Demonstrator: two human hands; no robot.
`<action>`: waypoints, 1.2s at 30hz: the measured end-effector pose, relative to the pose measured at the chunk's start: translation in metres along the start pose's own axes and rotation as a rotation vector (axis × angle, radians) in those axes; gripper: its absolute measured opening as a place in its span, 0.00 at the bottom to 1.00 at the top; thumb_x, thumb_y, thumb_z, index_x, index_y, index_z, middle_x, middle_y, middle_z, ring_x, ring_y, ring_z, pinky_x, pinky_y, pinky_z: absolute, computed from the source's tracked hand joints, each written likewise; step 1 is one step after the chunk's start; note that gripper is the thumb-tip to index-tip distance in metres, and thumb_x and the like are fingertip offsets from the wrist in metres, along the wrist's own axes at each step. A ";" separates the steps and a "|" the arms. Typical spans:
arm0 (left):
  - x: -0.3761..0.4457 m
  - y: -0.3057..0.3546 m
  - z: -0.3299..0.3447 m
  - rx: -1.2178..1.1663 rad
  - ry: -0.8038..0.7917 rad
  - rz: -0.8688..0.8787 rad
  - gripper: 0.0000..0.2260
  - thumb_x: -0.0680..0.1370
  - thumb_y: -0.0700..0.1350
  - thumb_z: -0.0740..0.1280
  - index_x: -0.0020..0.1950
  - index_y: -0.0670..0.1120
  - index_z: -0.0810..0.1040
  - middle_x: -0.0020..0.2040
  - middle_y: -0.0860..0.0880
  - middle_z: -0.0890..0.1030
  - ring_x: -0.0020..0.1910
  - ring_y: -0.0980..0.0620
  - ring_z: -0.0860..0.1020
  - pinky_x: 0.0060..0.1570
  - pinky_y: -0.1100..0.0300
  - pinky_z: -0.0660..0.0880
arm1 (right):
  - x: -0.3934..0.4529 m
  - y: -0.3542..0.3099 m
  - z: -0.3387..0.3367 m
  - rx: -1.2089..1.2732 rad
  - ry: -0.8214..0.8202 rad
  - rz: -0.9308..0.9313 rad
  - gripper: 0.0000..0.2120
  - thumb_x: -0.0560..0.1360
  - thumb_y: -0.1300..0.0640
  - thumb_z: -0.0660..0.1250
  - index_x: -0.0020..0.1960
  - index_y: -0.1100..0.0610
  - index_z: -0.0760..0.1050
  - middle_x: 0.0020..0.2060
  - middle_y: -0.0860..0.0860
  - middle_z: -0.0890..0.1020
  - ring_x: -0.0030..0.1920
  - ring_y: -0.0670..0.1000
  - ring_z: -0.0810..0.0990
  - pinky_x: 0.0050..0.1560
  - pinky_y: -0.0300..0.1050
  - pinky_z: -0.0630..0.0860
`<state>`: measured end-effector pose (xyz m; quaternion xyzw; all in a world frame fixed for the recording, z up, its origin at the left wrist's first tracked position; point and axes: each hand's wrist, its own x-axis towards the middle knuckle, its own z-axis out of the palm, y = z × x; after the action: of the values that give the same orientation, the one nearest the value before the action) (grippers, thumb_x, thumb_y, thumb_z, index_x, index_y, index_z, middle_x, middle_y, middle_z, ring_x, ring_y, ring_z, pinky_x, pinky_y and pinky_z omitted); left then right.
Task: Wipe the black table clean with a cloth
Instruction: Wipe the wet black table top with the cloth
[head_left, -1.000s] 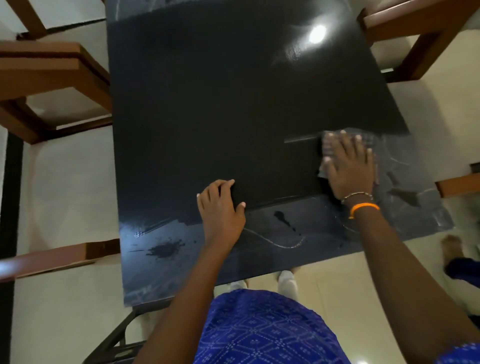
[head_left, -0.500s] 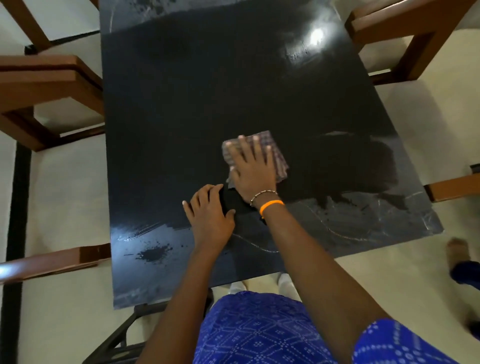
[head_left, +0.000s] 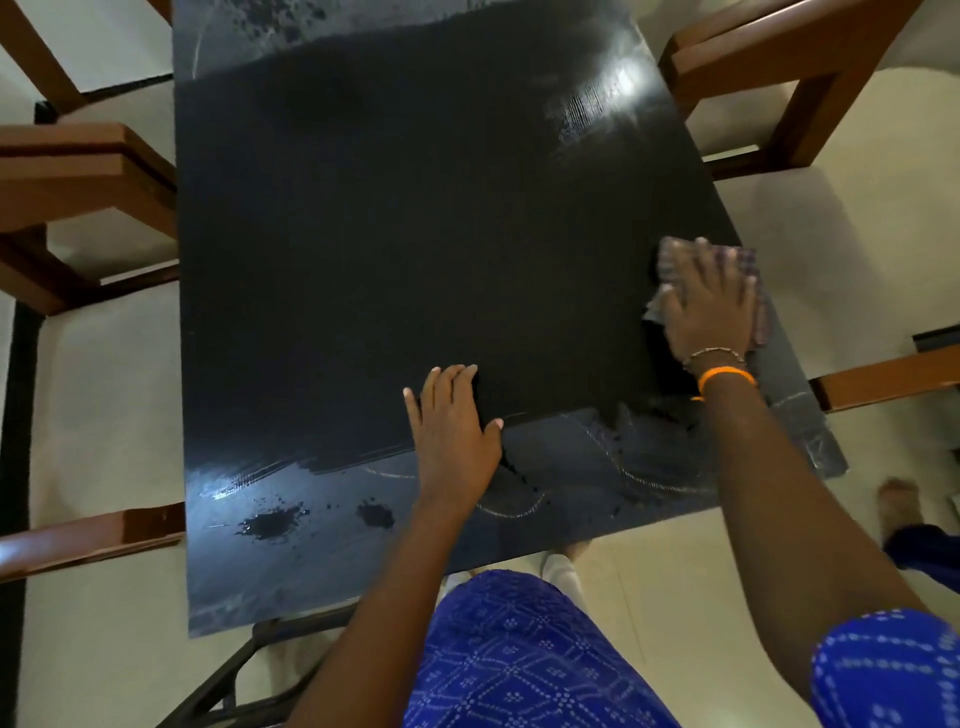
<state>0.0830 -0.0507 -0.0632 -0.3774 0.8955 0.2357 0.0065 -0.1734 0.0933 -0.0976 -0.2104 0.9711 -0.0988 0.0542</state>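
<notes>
Both hands lie on the black table (head_left: 415, 234): my right hand (head_left: 709, 306) presses flat, fingers spread straight, on the checked cloth (head_left: 748, 270) at the table's right edge, while my left hand (head_left: 454, 431) rests palm-down with fingers straight and together, holding nothing, near the table's front edge. Cloth corners show past my fingertips and beside my thumb, and part of the cloth overhangs the table's right edge. An orange band (head_left: 724, 376) and a thin beaded bracelet (head_left: 714, 356) circle my right wrist. Most of the tabletop is a dark matt patch; a paler, greyish strip runs along the front edge, with two dark splotches (head_left: 275, 522) towards the table's front left corner and thin pale curved lines (head_left: 639, 478) towards its front right. Another pale strip with dark specks lies along the table's far edge. Wooden chairs (head_left: 88, 176) stand to the left and right of the table on a pale floor (head_left: 104, 389). My blue patterned garment (head_left: 519, 654) shows just in front of the table
</notes>
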 end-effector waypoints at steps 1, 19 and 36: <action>0.000 0.003 0.002 0.002 -0.012 0.009 0.29 0.74 0.47 0.67 0.73 0.48 0.61 0.72 0.49 0.64 0.75 0.49 0.55 0.74 0.46 0.41 | 0.003 0.013 -0.004 0.008 0.002 0.051 0.31 0.72 0.46 0.48 0.75 0.49 0.55 0.76 0.52 0.56 0.76 0.59 0.51 0.74 0.60 0.46; 0.012 0.083 0.029 -0.114 -0.006 0.121 0.27 0.70 0.35 0.61 0.69 0.45 0.64 0.70 0.47 0.66 0.73 0.49 0.59 0.73 0.47 0.42 | -0.091 -0.024 0.017 0.002 -0.085 -0.447 0.26 0.76 0.46 0.51 0.74 0.45 0.57 0.75 0.49 0.60 0.75 0.57 0.55 0.73 0.57 0.46; 0.024 0.131 0.063 -0.020 -0.106 0.057 0.35 0.74 0.52 0.68 0.75 0.46 0.55 0.76 0.48 0.55 0.76 0.49 0.49 0.74 0.49 0.47 | 0.083 0.024 -0.017 0.010 -0.102 -0.192 0.26 0.78 0.50 0.55 0.75 0.48 0.54 0.76 0.51 0.53 0.76 0.58 0.48 0.74 0.58 0.48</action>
<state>-0.0337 0.0386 -0.0690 -0.3390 0.9018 0.2644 0.0434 -0.2611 0.0828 -0.0917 -0.3069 0.9420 -0.0973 0.0949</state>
